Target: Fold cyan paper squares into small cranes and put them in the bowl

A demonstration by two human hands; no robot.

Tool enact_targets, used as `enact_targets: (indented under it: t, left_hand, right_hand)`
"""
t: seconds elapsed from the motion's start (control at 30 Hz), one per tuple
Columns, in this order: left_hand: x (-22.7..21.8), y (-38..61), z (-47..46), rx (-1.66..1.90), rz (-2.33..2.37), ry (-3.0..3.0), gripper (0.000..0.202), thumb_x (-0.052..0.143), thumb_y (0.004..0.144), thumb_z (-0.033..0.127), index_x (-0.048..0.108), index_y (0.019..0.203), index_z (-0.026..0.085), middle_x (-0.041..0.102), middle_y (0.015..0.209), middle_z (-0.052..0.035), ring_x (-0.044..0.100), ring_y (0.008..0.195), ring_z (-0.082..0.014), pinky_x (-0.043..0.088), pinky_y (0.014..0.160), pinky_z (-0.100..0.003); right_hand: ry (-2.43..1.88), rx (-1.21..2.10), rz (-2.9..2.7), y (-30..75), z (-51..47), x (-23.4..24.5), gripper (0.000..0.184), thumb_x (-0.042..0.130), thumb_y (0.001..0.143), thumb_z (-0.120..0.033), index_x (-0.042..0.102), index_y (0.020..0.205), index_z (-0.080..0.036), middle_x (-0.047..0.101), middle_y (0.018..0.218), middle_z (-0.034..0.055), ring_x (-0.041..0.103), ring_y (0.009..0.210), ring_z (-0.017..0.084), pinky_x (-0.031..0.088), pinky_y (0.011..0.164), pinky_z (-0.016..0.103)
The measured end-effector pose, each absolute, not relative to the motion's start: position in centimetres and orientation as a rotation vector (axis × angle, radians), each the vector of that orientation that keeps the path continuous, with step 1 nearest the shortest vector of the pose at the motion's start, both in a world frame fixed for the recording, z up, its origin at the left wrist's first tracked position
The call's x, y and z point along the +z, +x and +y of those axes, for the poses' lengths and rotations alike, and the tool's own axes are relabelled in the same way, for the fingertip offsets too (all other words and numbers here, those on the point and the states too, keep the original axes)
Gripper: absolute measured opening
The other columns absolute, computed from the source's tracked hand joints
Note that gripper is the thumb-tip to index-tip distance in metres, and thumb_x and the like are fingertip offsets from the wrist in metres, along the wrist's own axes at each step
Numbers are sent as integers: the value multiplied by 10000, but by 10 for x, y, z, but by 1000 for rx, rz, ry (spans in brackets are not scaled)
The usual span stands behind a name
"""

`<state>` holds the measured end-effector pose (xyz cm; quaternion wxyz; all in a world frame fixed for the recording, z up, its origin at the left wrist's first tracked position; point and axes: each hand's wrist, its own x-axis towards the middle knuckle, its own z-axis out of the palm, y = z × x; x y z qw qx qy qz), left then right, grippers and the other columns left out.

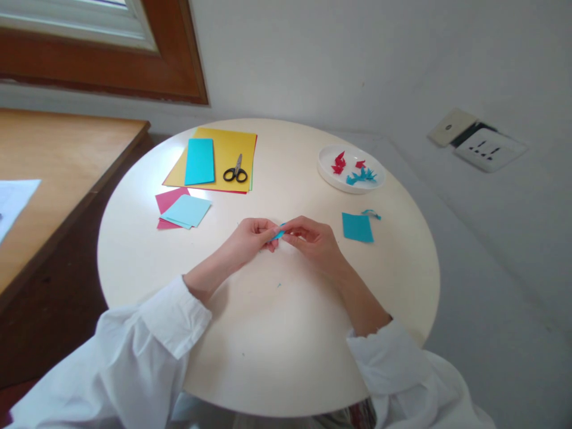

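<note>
Centrally, above the middle of the round white table (pixel 268 333): one small blue paper piece (pixel 279 234), held between both hands and just clear of the surface.

Left hand (pixel 252 235): fingers closed, pinching the left end of the piece; white sleeve rolled back at the wrist.

Right hand (pixel 313 238): fingertips closed on the right end of the same piece; the two hands are almost touching.

Toward the right edge, near the right hand: one blue paper square (pixel 357 227), lying flat; one curled blue scrap (pixel 372 213) just beyond its far corner.

Toward the far right edge: one shallow white dish (pixel 326 173), containing red folded pieces (pixel 339 162) and blue folded pieces (pixel 363 176); their exact shape is too small to tell.

At the far edge, left of centre: a stack of large sheets with a yellow sheet (pixel 227 149) on top; on it, one blue rectangle (pixel 199 161) and one pair of black-handled scissors (pixel 236 172), side by side and apart.

Toward the left edge, just in front of the stack: pink paper (pixel 166 199), partly covered by pale blue squares (pixel 186 211).

Beside the table, at its left: a wooden desk (pixel 58 155).
</note>
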<state>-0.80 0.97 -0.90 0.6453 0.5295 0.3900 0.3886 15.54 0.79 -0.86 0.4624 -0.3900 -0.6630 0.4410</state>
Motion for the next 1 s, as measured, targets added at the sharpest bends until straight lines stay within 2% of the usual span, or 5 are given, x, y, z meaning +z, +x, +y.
enact_targets:
  t: [0.2, 0.37, 0.73, 0.9, 1.0]
  left_hand:
    - [4, -5, 6, 885, 825, 989, 261, 726, 637, 347, 587, 695, 133, 538, 511, 20, 467, 478, -67, 364, 518, -223]
    - [10, -5, 3, 886, 828, 835, 351, 767, 597, 297, 492, 779, 178, 532, 466, 58, 481, 450, -69, 357, 509, -217]
    - [7, -5, 3, 957, 707, 859, 240, 689, 680, 262, 472, 737, 176, 595, 573, 24, 572, 565, -94, 406, 577, -223]
    - [16, -5, 0, 1035, 877, 1027, 172, 673, 694, 266, 548, 754, 164, 654, 639, -8, 623, 649, -131, 467, 684, -281]
    - [20, -4, -2, 1057, 974, 1143, 187, 711, 649, 243, 605, 777, 157, 679, 680, -25, 637, 688, -154, 465, 652, -269]
  right_hand:
    - [-932, 1165, -1514, 155, 8, -12, 118, 705, 663, -310, 663, 715, -213, 653, 677, -11, 593, 613, 124, 493, 602, 284]
    - [-925, 1303, -1443, 151, 4, -12, 162, 697, 677, -343, 625, 740, -211, 635, 585, -44, 576, 466, 104, 486, 497, 266]
    - [-932, 1264, -1382, 143, 2, -10, 210, 687, 675, -388, 589, 707, -205, 650, 610, -22, 619, 556, 129, 523, 592, 297]
    - [-1001, 1111, -1383, 146, 5, -8, 188, 661, 702, -378, 579, 707, -208, 640, 601, -20, 621, 556, 136, 521, 613, 312]
    - [-1014, 1061, -1381, 146, 5, -8, 168, 651, 716, -359, 582, 712, -206, 638, 598, -18, 627, 565, 140, 522, 614, 316]
